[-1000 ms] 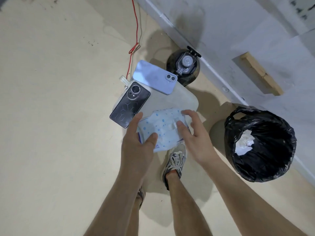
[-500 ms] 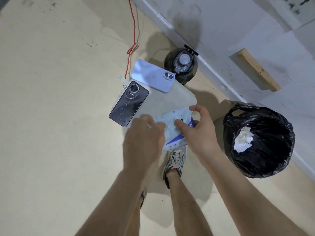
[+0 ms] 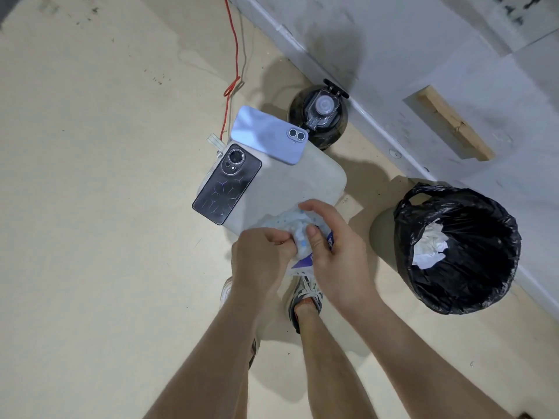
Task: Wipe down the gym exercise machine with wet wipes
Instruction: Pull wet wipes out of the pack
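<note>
A soft pack of wet wipes (image 3: 289, 220), pale blue with dots and a purple corner, sits crumpled between both hands over the near edge of a grey stool top (image 3: 305, 182). My right hand (image 3: 335, 252) grips the pack from the right, thumb pressed onto its top. My left hand (image 3: 260, 258) curls against the pack's left side, fingertips pinching at its middle. Whether a wipe is coming out is hidden by the fingers. No exercise machine is in view.
Two phones lie face down on the stool: a dark one (image 3: 227, 182) and a lilac one (image 3: 269, 134). A black water jug (image 3: 319, 119) stands behind, a black-lined bin (image 3: 456, 249) with white waste at right. A red cable (image 3: 233, 71) runs along the floor. My feet are below.
My left hand moved from under the pack to its top and curled its fingers in. My right hand closed tighter around the pack, which is now crumpled and mostly covered.
</note>
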Tool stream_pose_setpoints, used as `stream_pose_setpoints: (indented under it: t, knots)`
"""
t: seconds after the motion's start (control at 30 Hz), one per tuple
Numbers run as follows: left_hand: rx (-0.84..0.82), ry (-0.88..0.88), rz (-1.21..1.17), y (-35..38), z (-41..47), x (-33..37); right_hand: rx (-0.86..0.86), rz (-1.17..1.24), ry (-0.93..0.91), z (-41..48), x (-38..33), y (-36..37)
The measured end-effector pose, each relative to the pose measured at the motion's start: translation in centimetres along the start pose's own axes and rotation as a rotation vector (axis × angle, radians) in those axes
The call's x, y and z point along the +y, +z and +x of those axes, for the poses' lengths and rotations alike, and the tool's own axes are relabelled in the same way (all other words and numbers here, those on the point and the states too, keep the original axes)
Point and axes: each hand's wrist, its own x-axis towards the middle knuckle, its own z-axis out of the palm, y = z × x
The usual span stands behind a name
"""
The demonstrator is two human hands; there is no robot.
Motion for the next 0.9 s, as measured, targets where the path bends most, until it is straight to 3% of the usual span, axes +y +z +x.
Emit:
stream_pose_setpoints:
  t: [0.2, 0.37, 0.5, 0.7, 0.9]
  knots:
    - [0.003, -0.091, -0.261, 0.9, 0.2, 0.2, -0.077, 0.094, 0.056, 0.7, 0.3, -1.7]
    - [0.003, -0.001, -0.224, 1.2, 0.0, -0.1, -0.146, 0.171, 0.099, 1.1, 0.1, -2.0]
    - [-0.027, -0.136, -0.368, 1.0, -0.4, 0.1, -0.174, 0.316, 0.149, 0.8, -0.2, -2.4]
    - [0.079, -0.241, -0.353, 2.3, -0.7, 0.9, -0.253, 0.356, 0.173, 0.4, 0.5, -3.5]
    - [0.165, -0.093, -0.171, 2.2, -1.2, 0.4, -0.289, 0.278, 0.203, 1.1, 0.7, -4.3]
